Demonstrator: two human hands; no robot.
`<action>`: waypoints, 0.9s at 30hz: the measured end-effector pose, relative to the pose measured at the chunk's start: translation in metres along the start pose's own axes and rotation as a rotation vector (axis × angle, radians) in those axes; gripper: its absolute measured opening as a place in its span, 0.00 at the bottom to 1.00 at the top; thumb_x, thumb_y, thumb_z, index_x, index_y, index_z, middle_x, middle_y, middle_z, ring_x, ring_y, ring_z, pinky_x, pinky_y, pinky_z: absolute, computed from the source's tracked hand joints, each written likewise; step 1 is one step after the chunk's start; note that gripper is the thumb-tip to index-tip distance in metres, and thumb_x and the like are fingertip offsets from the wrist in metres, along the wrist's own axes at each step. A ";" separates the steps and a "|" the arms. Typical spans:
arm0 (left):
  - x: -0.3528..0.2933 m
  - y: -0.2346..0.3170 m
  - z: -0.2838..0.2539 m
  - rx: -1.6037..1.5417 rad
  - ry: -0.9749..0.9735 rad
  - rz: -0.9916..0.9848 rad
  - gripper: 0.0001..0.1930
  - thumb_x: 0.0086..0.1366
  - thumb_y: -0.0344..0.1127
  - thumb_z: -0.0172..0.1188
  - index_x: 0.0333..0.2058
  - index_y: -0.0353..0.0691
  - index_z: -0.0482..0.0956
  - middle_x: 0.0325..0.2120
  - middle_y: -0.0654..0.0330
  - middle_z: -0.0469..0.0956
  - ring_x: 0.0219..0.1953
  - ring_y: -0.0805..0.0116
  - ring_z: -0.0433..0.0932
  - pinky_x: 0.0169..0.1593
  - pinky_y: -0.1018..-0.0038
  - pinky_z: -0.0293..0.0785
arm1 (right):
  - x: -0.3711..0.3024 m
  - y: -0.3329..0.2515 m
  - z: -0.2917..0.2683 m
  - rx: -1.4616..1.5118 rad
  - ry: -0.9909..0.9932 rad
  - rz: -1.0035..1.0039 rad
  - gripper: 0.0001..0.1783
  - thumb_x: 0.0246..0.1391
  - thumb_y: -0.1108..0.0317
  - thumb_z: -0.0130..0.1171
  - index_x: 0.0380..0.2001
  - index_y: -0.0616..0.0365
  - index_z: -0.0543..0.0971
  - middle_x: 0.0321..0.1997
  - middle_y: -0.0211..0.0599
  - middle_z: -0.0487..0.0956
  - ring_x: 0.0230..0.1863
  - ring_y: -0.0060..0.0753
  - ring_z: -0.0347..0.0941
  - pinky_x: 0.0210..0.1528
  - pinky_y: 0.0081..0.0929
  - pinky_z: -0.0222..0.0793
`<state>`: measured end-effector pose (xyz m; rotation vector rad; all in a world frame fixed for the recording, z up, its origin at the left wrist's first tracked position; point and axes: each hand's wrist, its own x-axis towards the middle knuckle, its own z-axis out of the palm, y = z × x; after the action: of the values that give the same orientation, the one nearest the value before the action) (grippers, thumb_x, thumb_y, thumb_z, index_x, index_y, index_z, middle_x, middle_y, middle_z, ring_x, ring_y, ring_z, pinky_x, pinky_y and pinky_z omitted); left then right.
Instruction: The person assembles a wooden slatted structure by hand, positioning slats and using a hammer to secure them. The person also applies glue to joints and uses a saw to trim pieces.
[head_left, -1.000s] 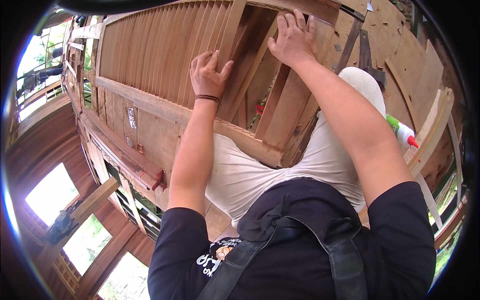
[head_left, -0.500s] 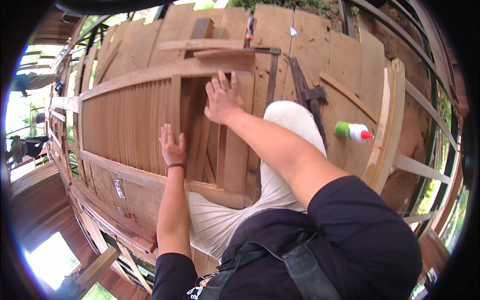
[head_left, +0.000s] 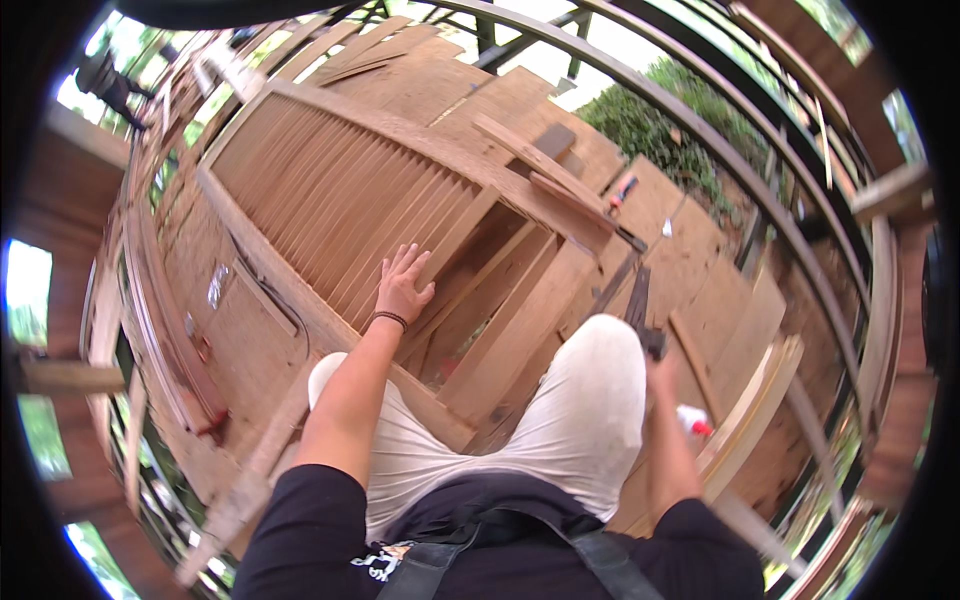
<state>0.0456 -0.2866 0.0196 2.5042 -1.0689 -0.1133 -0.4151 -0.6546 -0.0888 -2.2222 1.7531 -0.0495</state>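
Observation:
A wooden louvered frame (head_left: 330,200) lies in front of me, its slats filling the far left part and an open bay at the near right end. My left hand (head_left: 405,287) rests with fingers spread on the crossbar between slats and bay. Past my right knee, my right hand (head_left: 661,368) is at a dark, blocky metal tool head (head_left: 652,344) that looks like a hammer's. Motion blur hides the fingers, so their grip is unclear. Close by lies a long dark metal bar (head_left: 637,295). A white glue bottle with a red cap (head_left: 693,420) is partly behind my right forearm.
A clamp with a red and black handle (head_left: 622,192) sits at the frame's far right corner, beside loose wood strips (head_left: 565,205). Long boards (head_left: 160,320) run along the left. A pale timber (head_left: 750,415) stands at the right, and metal railings (head_left: 740,160) curve behind.
My right hand has left the frame's open bay and moved right to the dark tool head. The left hand remains on the frame, fingers now more spread. My view has turned.

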 end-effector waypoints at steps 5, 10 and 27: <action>-0.002 0.001 -0.003 -0.030 -0.029 -0.018 0.36 0.60 0.42 0.68 0.68 0.51 0.71 0.73 0.54 0.62 0.77 0.52 0.54 0.77 0.46 0.47 | -0.066 0.086 0.076 0.092 -0.272 0.233 0.33 0.55 0.53 0.67 0.56 0.66 0.74 0.49 0.61 0.82 0.49 0.64 0.80 0.55 0.49 0.76; -0.001 0.001 -0.006 -0.013 -0.078 -0.039 0.36 0.61 0.43 0.67 0.69 0.51 0.70 0.74 0.54 0.60 0.78 0.52 0.52 0.78 0.47 0.45 | -0.065 0.055 0.045 0.302 -0.352 0.315 0.32 0.54 0.54 0.68 0.55 0.66 0.75 0.47 0.60 0.82 0.47 0.63 0.80 0.53 0.48 0.76; -0.002 0.004 -0.006 -0.024 -0.055 -0.031 0.35 0.66 0.43 0.64 0.71 0.51 0.66 0.74 0.55 0.59 0.78 0.54 0.52 0.79 0.49 0.45 | -0.029 -0.139 -0.170 0.308 0.215 -0.207 0.20 0.48 0.64 0.67 0.41 0.66 0.76 0.34 0.52 0.83 0.37 0.56 0.82 0.44 0.47 0.75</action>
<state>0.0432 -0.2857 0.0262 2.5103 -1.0442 -0.2045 -0.3280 -0.6355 0.1142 -2.2195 1.4846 -0.5840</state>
